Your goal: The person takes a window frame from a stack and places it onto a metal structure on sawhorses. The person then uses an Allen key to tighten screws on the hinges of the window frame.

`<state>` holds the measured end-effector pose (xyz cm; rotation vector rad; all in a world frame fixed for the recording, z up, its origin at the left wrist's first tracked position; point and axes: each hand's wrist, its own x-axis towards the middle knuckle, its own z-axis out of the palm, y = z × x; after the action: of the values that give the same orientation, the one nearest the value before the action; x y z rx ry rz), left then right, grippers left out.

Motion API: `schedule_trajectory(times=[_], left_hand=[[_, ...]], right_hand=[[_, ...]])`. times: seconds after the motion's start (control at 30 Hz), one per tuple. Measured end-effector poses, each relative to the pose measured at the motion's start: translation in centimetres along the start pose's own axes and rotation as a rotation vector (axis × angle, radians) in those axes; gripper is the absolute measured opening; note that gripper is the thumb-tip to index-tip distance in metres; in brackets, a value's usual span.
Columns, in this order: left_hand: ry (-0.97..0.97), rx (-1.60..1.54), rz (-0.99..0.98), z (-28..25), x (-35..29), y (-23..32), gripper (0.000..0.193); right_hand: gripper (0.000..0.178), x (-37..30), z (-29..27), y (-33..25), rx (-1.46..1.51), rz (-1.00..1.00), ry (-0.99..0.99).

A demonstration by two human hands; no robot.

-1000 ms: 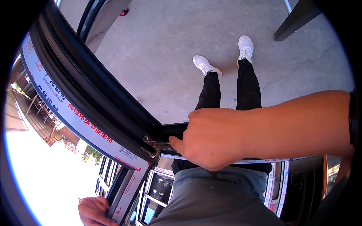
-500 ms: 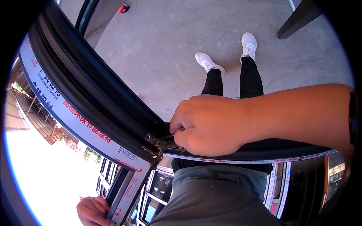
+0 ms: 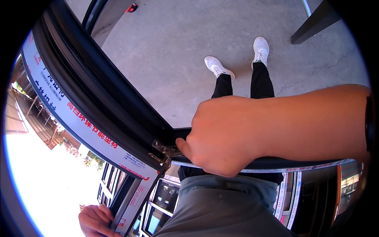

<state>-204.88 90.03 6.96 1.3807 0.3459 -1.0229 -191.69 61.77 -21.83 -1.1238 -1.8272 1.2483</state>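
A black metal window frame (image 3: 118, 102) with white printed film (image 3: 125, 157) crosses from the upper left to a corner near the middle. Small metal hinge hardware (image 3: 164, 153) sits at that corner. Right beside it, my right hand (image 3: 225, 136) is closed, its thumb side toward the hardware; whatever the curled fingers hold is hidden beneath them. A second black frame rail (image 3: 268, 162) runs rightward under my right wrist. At the lower left, my left hand (image 3: 94, 222) is closed around the edge of a film-covered sash (image 3: 136, 197) that carries a grey bar.
White shoes (image 3: 260, 50) and black trouser legs stand on the grey concrete floor (image 3: 166, 51). A dark post (image 3: 316, 21) rises at the upper right. A red and black tool (image 3: 132, 7) lies at the top. Film-wrapped frames (image 3: 290, 197) stand behind at the lower right.
My right hand has rolled over and its knuckles have shifted slightly right, so the greenish bit once visible between its fingers is now hidden. My left hand has barely moved.
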Motion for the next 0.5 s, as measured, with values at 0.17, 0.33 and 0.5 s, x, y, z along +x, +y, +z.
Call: schedule_trajectory(times=[0.17, 0.33, 0.5], left_hand=[[0.034, 0.029, -0.078, 0.3, 0.1, 0.5, 0.019], [0.067, 0.005, -0.150, 0.4, -0.2, 0.7, 0.020], [0.038, 0.021, -0.111, 0.1, -0.3, 0.8, 0.019]], right_hand=[[0.064, 0.0, 1.1, -0.2, -0.185, -0.111, 0.069], [0.057, -0.3, 1.1, -0.2, 0.136, 0.009, 0.062], [0.051, 0.3, 1.4, 0.7, 0.887, 0.247, 0.163]])
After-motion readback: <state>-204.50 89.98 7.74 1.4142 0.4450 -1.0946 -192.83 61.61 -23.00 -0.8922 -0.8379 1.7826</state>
